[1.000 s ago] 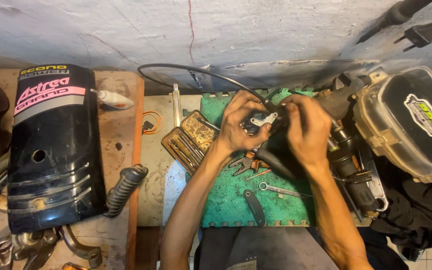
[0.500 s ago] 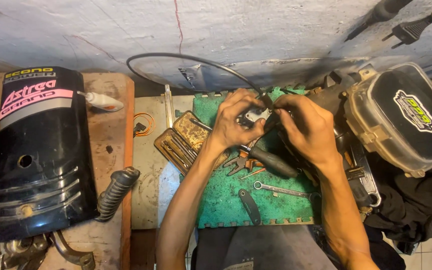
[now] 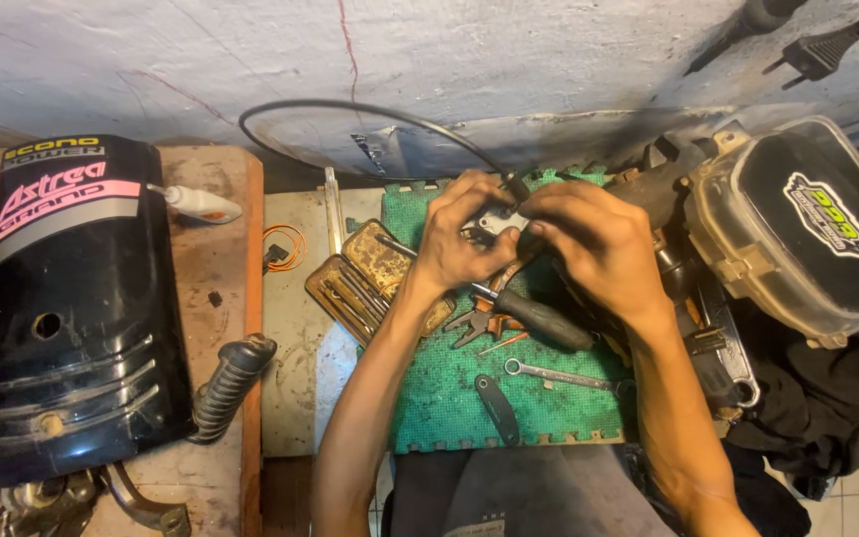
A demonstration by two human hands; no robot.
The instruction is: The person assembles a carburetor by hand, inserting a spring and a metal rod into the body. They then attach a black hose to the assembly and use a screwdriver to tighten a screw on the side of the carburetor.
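Grey metal part (image 3: 497,221) sat pinched between both my hands, left (image 3: 461,237) and right (image 3: 594,244), steadied above the green mat (image 3: 439,398).

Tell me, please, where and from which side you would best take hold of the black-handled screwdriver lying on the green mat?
Probably by the thick black handle of the screwdriver, fingers coming from above and the near side. It lies flat on the green mat, its handle end free, while its shaft runs under the left hand.
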